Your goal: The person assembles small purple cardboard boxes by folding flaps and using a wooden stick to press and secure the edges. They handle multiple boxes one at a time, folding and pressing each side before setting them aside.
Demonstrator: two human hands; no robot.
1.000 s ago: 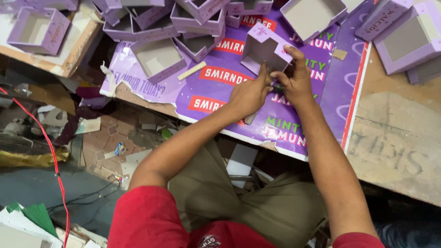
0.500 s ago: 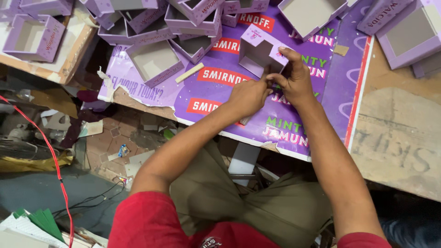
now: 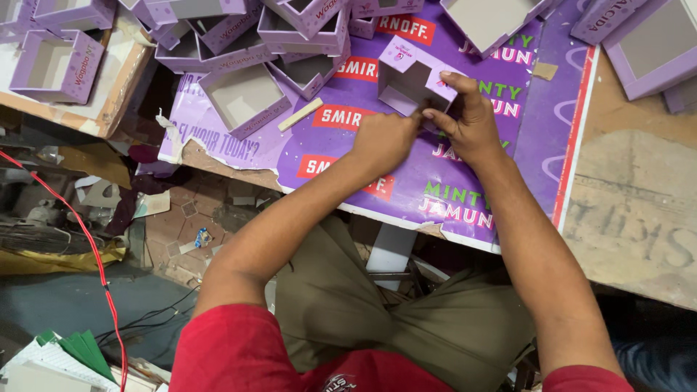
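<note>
The person wears a red short-sleeved shirt (image 3: 239,348), its sleeves ending above the elbows so that both forearms are bare. A small print in white and dark tones sits on the shirt's front at the lower edge of the view, too cut off to make out. The trousers (image 3: 406,319) are olive-brown and plain, creased across the lap. The left hand (image 3: 383,139) and right hand (image 3: 472,123) are bare, with no gloves, rings or watch showing.

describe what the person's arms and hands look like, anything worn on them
Both arms are bare from the elbow down to the left hand and right hand. No gloves, watch or rings show. Short red sleeves cover the upper arms, part of a red shirt with a small print at the chest.
</note>
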